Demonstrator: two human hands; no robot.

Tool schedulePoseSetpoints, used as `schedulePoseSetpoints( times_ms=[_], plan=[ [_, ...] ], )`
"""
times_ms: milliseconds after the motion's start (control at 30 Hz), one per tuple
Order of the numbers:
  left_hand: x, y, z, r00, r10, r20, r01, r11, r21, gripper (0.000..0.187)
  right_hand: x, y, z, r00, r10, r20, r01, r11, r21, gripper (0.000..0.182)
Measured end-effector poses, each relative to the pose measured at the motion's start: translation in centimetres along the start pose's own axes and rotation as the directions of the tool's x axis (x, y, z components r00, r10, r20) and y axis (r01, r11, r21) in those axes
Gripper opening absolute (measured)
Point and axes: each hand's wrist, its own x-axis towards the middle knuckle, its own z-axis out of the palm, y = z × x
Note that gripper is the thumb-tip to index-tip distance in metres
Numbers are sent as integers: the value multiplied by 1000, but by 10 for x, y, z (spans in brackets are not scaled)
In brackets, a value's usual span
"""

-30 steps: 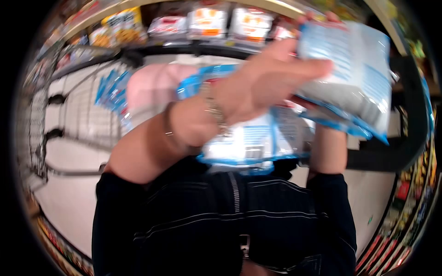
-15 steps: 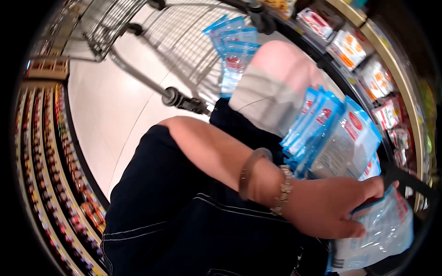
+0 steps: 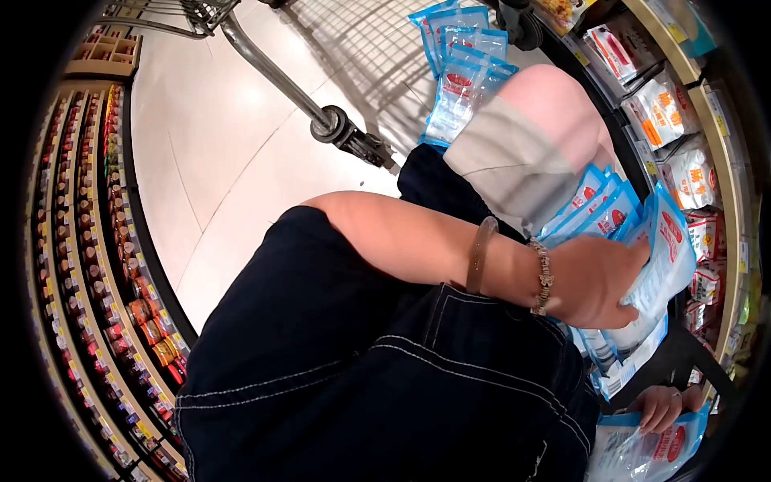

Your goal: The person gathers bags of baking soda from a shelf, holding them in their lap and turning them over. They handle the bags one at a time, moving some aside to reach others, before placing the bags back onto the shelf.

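Right of frame, left hand (image 3: 598, 283) pinches blue-edged bag (image 3: 665, 273), seemingly steadying it; lower right, right hand's (image 3: 665, 406) fingers grip 2nd bag (image 3: 642, 454).

No wording legible. Red oval logos (image 3: 673, 229), lettering too small to read, on the blue-edged mid-right packet (image 3: 663, 269), the lower-right packet (image 3: 638, 454) and the fanned packets (image 3: 466, 80) up top. Large orange characters (image 3: 660, 104) on white shelf packs (image 3: 691, 178), can't make out. Shelf price tags (image 3: 717, 112): illegible.

The pale floor (image 3: 233, 153) bears overlapping blue-edged packets (image 3: 460, 92) and a caster wheel (image 3: 340, 127).
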Motion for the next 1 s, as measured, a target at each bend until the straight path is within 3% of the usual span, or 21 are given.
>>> schedulePoseSetpoints(
  times_ms=[67, 167, 300, 333, 433, 533, 600, 633, 667, 700, 733, 767, 800, 833, 900, 967, 1000],
  plan=[
    [0, 0, 2, 999, 20, 37, -20, 1000, -1, 52, 8, 5, -3, 1000, 13, 11, -13, 999, 40, 27],
    [-1, 1, 2, 994, 26, 107, -23, 999, -28, 48, 21, 13, -1, 1000, -9, -3, 8, 999, -47, 28],
    [1, -2, 0, 985, 58, 163, -54, 998, -28, 47, 35, 16, -4, 987, 155, 42, -155, 988, -10, 43],
    [2, -4, 0, 981, 85, 173, -82, 996, -27, 48, 41, 21, -3, 990, 136, 42, -135, 991, -22, 34],
    [4, 1, -5, 945, 64, 320, -65, 998, -7, 49, 50, 21, -6, 992, 128, 20, -128, 992, 19, 32],
    [4, 7, -15, 943, 6, 334, -81, 974, 210, 53, 61, 32, -11, 992, 105, 64, -105, 994, -11, 30],
    [0, 13, -23, 991, 67, 115, -92, 969, 228, 54, 65, 32, -22, 984, 130, 119, -130, 992, -8, 39],
    [-1, 15, -25, 995, 98, 2, -95, 967, 236, 54, 63, 34, -23, 995, 50, 81, -54, 998, 41, 39],
    [0, 12, -21, 920, 327, -215, -287, 938, 196, 54, 62, 38, -22, 999, -27, 40, 23, 996, 88, 38],
    [2, 14, -17, 896, 386, -219, -367, 922, 126, 54, 61, 41, -20, 995, -102, -4, 102, 986, 133, 38],
    [5, 17, -13, 868, 444, -224, -443, 895, 55, 53, 72, 41, -20, 990, -101, 103, 78, 976, 205, 35],
    [7, 19, -10, 836, 498, -230, -515, 857, -17, 53, 80, 40, -18, 985, -100, 142, 82, 988, 130, 35],
    [8, 23, -11, 898, 436, -54, -436, 869, -233, 53, 87, 37, -15, 979, -98, 179, 90, 995, 54, 34],
    [9, 28, -13, 900, 426, 98, -380, 873, -307, 53, 95, 37, -11, 972, -92, 214, 100, 995, -24, 33],
    [12, 38, -14, 824, 407, 393, -236, 878, -416, 54, 103, 42, 2, 984, -60, 168, 91, 979, -185, 32],
    [14, 38, -10, 840, 409, 357, -221, 858, -463, 57, 115, 40, 9, 980, 28, 197, 43, 938, -345, 36],
    [14, 38, -12, 846, 400, 352, -198, 849, -489, 57, 114, 41, 11, 987, -1, 163, 62, 926, -373, 37]
  ],
)
